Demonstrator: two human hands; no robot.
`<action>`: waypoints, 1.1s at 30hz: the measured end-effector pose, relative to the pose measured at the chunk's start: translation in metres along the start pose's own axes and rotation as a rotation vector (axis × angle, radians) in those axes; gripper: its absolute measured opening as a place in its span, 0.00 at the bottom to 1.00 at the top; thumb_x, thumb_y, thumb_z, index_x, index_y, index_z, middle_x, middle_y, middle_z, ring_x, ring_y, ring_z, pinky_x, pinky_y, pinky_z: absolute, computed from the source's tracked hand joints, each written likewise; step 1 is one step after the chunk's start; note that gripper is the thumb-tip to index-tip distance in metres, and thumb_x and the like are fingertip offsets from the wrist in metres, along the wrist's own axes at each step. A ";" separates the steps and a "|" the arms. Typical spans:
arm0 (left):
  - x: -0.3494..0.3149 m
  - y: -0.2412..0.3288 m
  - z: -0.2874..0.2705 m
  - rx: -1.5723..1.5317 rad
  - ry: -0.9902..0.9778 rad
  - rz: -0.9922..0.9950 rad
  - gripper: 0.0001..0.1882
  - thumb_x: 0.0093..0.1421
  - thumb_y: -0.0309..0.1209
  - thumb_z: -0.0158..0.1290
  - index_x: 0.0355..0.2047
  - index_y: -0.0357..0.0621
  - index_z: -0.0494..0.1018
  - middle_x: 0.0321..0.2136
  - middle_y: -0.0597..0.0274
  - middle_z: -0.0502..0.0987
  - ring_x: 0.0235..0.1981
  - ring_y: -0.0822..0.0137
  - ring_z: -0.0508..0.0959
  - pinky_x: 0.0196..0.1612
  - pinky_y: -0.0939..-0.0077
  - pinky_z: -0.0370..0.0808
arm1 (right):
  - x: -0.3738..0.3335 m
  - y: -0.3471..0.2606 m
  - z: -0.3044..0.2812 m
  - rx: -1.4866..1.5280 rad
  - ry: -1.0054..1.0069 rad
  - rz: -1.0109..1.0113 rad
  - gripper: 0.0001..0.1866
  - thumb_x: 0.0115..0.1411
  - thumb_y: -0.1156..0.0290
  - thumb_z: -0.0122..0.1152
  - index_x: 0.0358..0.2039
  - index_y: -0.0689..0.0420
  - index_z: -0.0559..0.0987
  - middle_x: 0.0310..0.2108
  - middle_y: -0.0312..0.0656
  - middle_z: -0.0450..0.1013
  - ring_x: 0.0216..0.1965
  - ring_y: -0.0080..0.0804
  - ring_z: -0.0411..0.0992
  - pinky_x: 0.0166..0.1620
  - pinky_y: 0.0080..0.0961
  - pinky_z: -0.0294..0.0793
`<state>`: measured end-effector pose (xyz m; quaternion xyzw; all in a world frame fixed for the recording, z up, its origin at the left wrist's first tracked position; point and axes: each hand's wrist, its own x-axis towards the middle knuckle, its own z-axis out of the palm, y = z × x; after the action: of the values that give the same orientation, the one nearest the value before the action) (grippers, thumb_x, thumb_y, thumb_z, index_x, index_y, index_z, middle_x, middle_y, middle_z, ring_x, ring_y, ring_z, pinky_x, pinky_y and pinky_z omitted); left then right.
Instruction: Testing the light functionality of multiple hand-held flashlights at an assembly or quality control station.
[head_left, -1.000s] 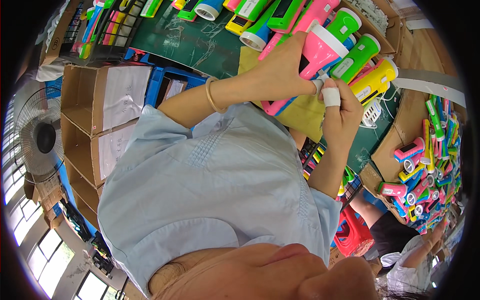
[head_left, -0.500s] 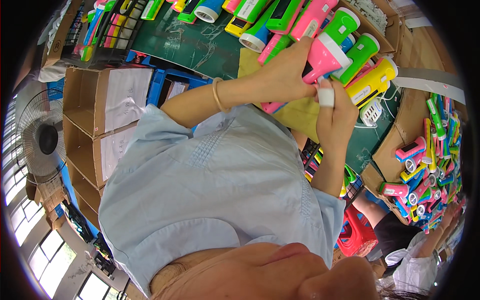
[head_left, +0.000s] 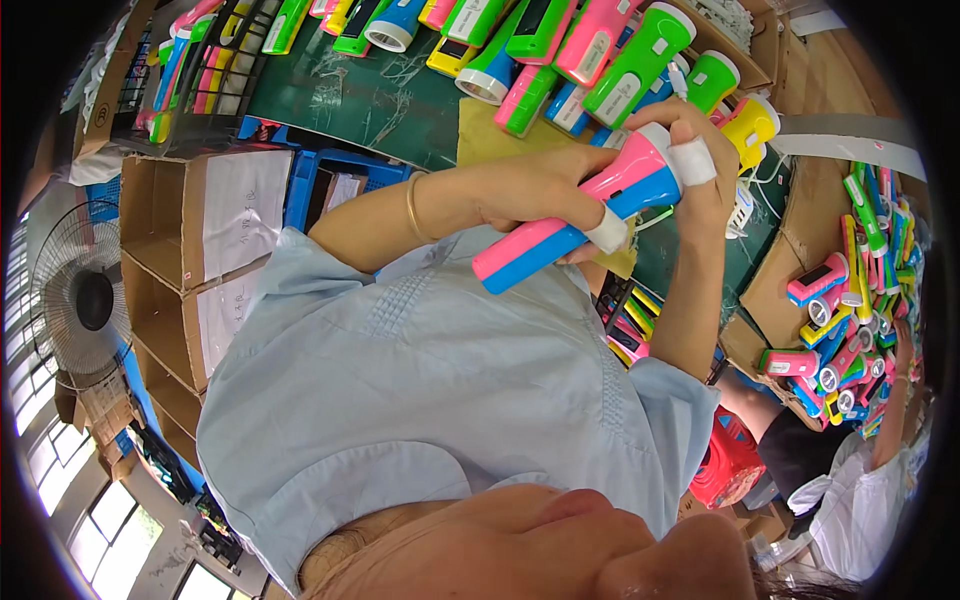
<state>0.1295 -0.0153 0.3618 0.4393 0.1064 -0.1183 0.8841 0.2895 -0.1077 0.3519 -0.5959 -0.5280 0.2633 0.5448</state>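
Observation:
A pink-and-blue flashlight (head_left: 535, 250) lies slanted across my left hand (head_left: 535, 195), its handle toward my shirt and its wide head up to the right. My left hand is closed round the handle, the taped thumb across it. My right hand (head_left: 700, 180) is curled at the flashlight's white-rimmed head, a white wrap round one digit; some of its fingers are hidden behind the head. Just beyond those fingers is a small white plug (head_left: 679, 78). A green flashlight (head_left: 640, 65) lies on the pile past both hands.
Several coloured flashlights lie along the far side of the green table (head_left: 350, 100). A yellow cloth (head_left: 490, 135) is under my hands, with a white charger (head_left: 740, 212) and cables to the right. Cardboard boxes (head_left: 155, 215) stand left. At right is a flashlight heap (head_left: 850, 340), with another person nearby.
The flashlight has come closer to my body and turned, so its pink-and-blue handle now shows. My left hand has shifted its grip down the handle; my right hand has moved up to the head.

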 end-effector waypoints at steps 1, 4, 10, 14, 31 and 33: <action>-0.001 0.000 0.000 -0.003 0.002 -0.003 0.22 0.43 0.28 0.56 0.39 0.37 0.63 0.27 0.59 0.70 0.18 0.70 0.72 0.19 0.79 0.70 | 0.000 0.001 0.003 0.043 0.014 -0.063 0.20 0.57 0.57 0.46 0.27 0.63 0.76 0.23 0.40 0.71 0.26 0.26 0.68 0.31 0.19 0.64; -0.002 -0.004 0.001 0.008 0.025 -0.012 0.22 0.42 0.27 0.56 0.38 0.37 0.62 0.25 0.59 0.69 0.17 0.69 0.72 0.18 0.78 0.70 | -0.002 0.008 0.011 0.115 0.035 -0.153 0.20 0.56 0.56 0.47 0.27 0.63 0.76 0.22 0.40 0.71 0.25 0.26 0.67 0.30 0.19 0.62; 0.003 -0.018 0.003 -0.276 -0.268 -0.041 0.23 0.44 0.30 0.53 0.42 0.36 0.61 0.25 0.60 0.68 0.15 0.71 0.70 0.20 0.78 0.70 | -0.006 0.018 0.015 0.347 0.103 -0.270 0.30 0.54 0.43 0.48 0.26 0.63 0.75 0.23 0.39 0.69 0.24 0.24 0.64 0.27 0.18 0.59; 0.003 -0.016 -0.004 -0.078 -0.010 -0.041 0.24 0.45 0.29 0.54 0.42 0.36 0.61 0.24 0.60 0.68 0.15 0.72 0.70 0.19 0.79 0.70 | -0.007 0.015 0.009 0.212 -0.025 -0.033 0.16 0.54 0.61 0.49 0.26 0.63 0.74 0.24 0.38 0.69 0.26 0.22 0.66 0.29 0.17 0.62; 0.021 -0.001 -0.010 0.129 0.333 0.544 0.26 0.57 0.39 0.51 0.52 0.39 0.59 0.41 0.61 0.69 0.42 0.74 0.69 0.45 0.78 0.68 | -0.050 -0.012 0.037 0.381 0.046 0.300 0.24 0.53 0.68 0.59 0.48 0.67 0.67 0.40 0.42 0.70 0.42 0.27 0.68 0.48 0.24 0.64; 0.031 0.005 -0.012 0.145 0.417 0.660 0.29 0.60 0.50 0.42 0.52 0.41 0.59 0.42 0.59 0.69 0.41 0.70 0.71 0.44 0.75 0.70 | -0.052 -0.005 0.039 0.465 0.013 0.454 0.24 0.52 0.69 0.61 0.46 0.68 0.68 0.39 0.42 0.70 0.42 0.26 0.68 0.48 0.23 0.64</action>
<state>0.1596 -0.0060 0.3496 0.5258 0.1281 0.2570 0.8007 0.2377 -0.1414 0.3330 -0.5598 -0.3039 0.4879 0.5969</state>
